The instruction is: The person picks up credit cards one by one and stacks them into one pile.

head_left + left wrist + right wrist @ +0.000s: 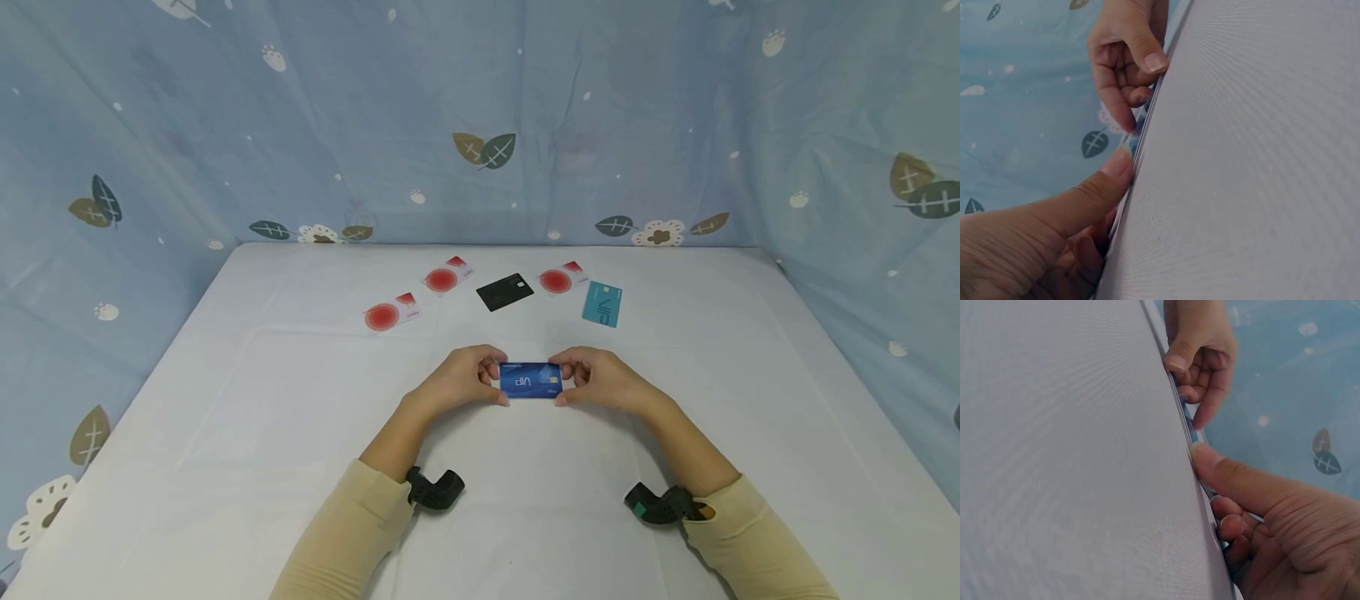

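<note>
A dark blue card (529,381) printed with "VIP" lies between the two hands at the middle of the table. My left hand (468,377) pinches its left end, thumb at the near corner and index finger at the far corner. On the opposite end, my right hand (596,379) pinches it the same way. From the left wrist the left thumb (1116,164) shows at the card's edge, low over the white surface. The right wrist view has the right thumb (1210,459) against that edge too, seen nearly edge-on.
Beyond the hands lie a black card (505,292), a teal VIP card (602,304) and three white cards with red circles, one at the left (382,317). A blue patterned cloth (570,108) hangs behind the white table (225,433).
</note>
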A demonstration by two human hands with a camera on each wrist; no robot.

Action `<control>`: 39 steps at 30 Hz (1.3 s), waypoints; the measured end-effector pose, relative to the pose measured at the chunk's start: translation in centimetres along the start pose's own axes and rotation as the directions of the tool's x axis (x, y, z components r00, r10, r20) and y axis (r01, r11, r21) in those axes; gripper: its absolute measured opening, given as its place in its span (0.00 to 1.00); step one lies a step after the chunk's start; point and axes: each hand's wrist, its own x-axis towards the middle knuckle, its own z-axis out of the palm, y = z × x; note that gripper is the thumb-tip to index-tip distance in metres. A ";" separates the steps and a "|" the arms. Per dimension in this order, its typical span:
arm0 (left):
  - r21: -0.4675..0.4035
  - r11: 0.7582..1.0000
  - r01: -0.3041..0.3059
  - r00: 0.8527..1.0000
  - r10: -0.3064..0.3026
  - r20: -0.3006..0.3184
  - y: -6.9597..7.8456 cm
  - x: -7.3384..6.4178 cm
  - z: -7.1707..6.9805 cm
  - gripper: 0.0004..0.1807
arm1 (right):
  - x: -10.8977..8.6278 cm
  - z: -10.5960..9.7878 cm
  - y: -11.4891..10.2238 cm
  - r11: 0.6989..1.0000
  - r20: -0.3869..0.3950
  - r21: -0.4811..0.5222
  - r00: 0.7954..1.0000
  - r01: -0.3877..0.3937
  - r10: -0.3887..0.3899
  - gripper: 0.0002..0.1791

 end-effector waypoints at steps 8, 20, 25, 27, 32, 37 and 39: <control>-0.016 1.000 0.013 0.999 -0.013 -0.052 0.0 -0.1 0.0 0.33 | 0.0 -0.4 0.3 0.999 -0.019 -0.006 0.999 0.037 -0.037 0.31; 0.006 0.999 -0.047 0.981 0.048 -0.188 0.8 0.0 0.2 0.34 | -1.2 -1.8 -0.9 1.000 -0.153 0.002 0.988 0.020 -0.020 0.26; -0.006 0.996 -0.092 0.958 0.087 -0.273 2.0 1.1 1.1 0.35 | -1.9 -2.6 -2.3 1.000 -0.185 -0.020 0.983 -0.012 0.008 0.25; -0.019 0.997 -0.077 0.959 0.069 -0.276 2.6 1.7 1.6 0.35 | -1.7 -2.9 -1.4 1.000 -0.196 -0.022 0.980 -0.021 0.016 0.26; 0.061 0.998 -0.016 0.974 0.029 -0.226 3.9 3.0 2.9 0.37 | -1.3 -4.0 1.0 0.999 -0.228 -0.042 0.974 -0.031 0.020 0.28; 0.191 0.981 0.028 0.983 0.007 -0.183 5.3 4.4 3.9 0.38 | -1.7 -5.1 1.9 0.995 -0.262 -0.088 0.965 -0.050 0.026 0.28; 0.239 0.970 0.037 0.984 0.006 -0.177 5.7 5.0 4.2 0.38 | -1.7 -5.5 2.2 0.992 -0.276 -0.107 0.961 -0.062 0.030 0.28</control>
